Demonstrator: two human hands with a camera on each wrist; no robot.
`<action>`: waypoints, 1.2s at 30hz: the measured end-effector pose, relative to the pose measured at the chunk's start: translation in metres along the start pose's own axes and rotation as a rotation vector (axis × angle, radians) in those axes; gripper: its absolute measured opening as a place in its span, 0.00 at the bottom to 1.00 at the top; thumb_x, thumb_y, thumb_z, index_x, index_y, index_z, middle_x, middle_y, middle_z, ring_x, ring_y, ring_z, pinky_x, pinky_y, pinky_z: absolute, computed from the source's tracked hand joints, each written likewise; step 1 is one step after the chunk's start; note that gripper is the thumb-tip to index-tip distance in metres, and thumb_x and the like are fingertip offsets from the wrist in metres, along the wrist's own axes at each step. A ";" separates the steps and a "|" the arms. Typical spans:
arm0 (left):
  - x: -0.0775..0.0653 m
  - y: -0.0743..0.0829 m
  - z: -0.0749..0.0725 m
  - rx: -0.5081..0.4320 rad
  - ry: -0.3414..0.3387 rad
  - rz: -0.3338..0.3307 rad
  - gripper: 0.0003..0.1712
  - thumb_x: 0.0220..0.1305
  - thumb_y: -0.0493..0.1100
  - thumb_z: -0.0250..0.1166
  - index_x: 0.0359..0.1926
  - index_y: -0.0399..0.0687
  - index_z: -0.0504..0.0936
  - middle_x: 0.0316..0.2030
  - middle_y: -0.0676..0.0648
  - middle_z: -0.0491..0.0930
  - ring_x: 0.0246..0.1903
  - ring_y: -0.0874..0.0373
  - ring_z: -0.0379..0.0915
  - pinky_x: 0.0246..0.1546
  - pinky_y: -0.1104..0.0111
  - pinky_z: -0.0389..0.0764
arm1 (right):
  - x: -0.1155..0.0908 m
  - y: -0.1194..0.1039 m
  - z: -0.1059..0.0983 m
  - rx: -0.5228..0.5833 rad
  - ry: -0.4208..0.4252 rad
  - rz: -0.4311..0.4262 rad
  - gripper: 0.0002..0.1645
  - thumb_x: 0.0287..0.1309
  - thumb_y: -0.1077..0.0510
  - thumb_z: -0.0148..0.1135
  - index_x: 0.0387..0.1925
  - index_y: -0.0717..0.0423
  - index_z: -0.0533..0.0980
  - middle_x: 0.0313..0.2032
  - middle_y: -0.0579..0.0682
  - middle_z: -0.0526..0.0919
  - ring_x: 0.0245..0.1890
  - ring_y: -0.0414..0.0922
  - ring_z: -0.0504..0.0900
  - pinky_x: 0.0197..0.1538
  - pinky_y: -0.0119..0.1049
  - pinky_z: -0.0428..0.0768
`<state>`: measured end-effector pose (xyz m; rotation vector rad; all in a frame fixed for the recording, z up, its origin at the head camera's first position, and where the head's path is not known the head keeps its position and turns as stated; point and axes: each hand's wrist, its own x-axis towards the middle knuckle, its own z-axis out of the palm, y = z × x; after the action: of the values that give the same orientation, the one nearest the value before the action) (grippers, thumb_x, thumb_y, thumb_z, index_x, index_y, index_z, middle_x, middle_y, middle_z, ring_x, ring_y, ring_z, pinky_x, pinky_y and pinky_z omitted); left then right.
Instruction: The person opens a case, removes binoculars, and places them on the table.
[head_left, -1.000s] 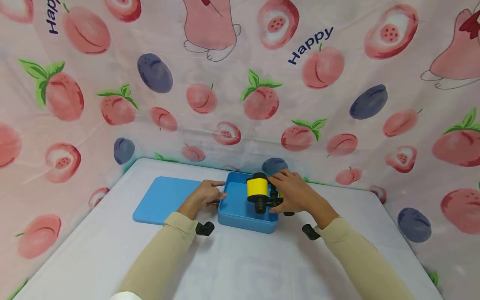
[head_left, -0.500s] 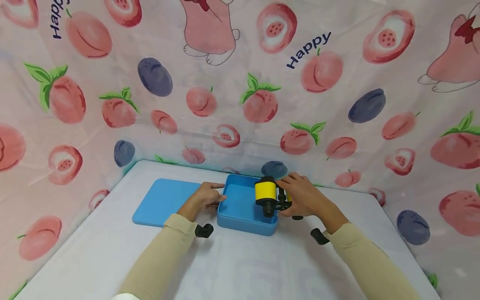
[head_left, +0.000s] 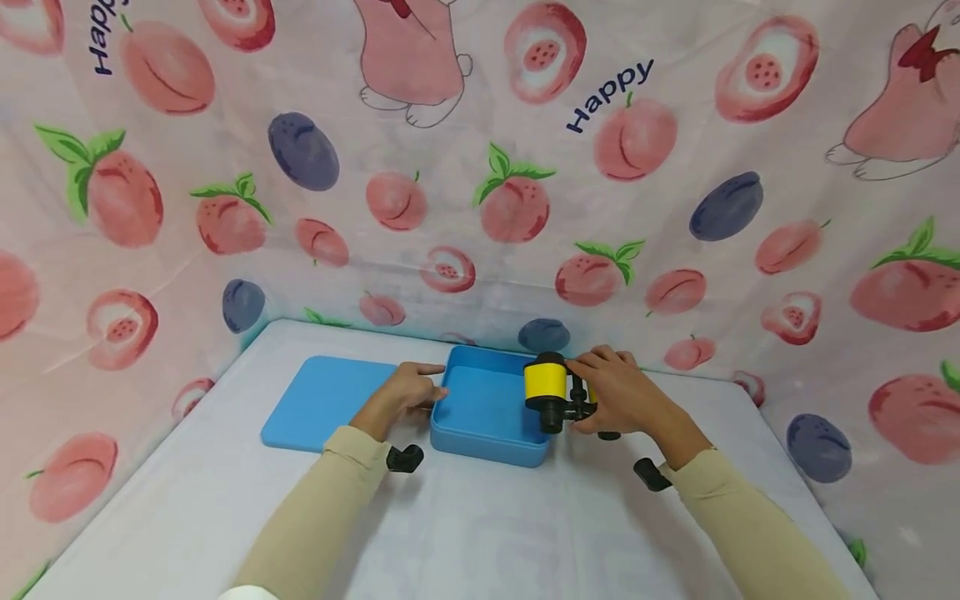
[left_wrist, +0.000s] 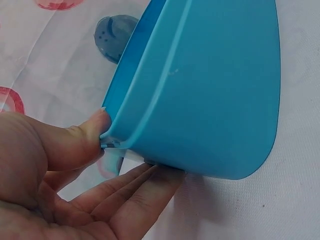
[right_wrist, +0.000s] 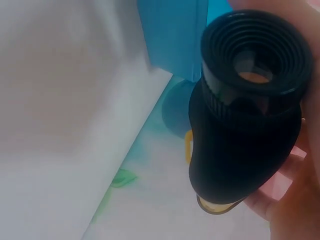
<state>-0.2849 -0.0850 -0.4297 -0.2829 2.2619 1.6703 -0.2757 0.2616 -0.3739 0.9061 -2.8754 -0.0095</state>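
Note:
My right hand [head_left: 621, 393] grips a pair of yellow-and-black binoculars [head_left: 545, 381], which overlaps the right side of an open blue box [head_left: 487, 447] in the head view. One black eyepiece [right_wrist: 255, 75] faces the camera in the right wrist view, and part of the hand shows behind the barrel. At the box's left side is my left hand [head_left: 405, 390]. Its thumb presses the rim and its fingers reach under the lower edge of the box wall [left_wrist: 215, 90] in the left wrist view. The bare floor of the box shows from above.
A flat blue lid [head_left: 322, 404] lies on the white table [head_left: 480, 533] left of the box, partly behind the left hand. A fruit-printed cloth [head_left: 465, 208] hangs at the back and sides, close behind the box.
My right hand has moved to the right with the binoculars, from over the box's inside to its right edge. The left hand and the box have stayed in place.

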 end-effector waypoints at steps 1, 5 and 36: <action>0.000 0.000 0.000 0.003 -0.001 0.001 0.34 0.72 0.37 0.66 0.76 0.51 0.71 0.65 0.34 0.79 0.55 0.46 0.84 0.49 0.59 0.88 | -0.001 0.001 0.000 -0.002 0.004 0.005 0.59 0.38 0.34 0.85 0.70 0.56 0.75 0.63 0.55 0.82 0.65 0.57 0.71 0.67 0.65 0.71; 0.000 0.001 0.001 0.011 0.001 0.004 0.33 0.73 0.37 0.65 0.76 0.49 0.70 0.65 0.34 0.79 0.55 0.46 0.84 0.54 0.55 0.87 | -0.005 0.004 0.001 -0.005 0.007 0.012 0.59 0.38 0.34 0.84 0.70 0.56 0.75 0.63 0.55 0.82 0.64 0.58 0.71 0.66 0.65 0.71; 0.003 0.002 -0.001 0.025 -0.004 -0.014 0.34 0.72 0.39 0.66 0.77 0.51 0.70 0.67 0.33 0.77 0.57 0.46 0.83 0.55 0.57 0.86 | -0.018 0.036 0.005 0.044 -0.010 0.080 0.58 0.39 0.40 0.86 0.71 0.59 0.73 0.65 0.59 0.80 0.67 0.62 0.68 0.67 0.69 0.68</action>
<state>-0.2879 -0.0850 -0.4290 -0.2886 2.2709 1.6324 -0.2823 0.3007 -0.3795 0.7991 -2.9301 0.0576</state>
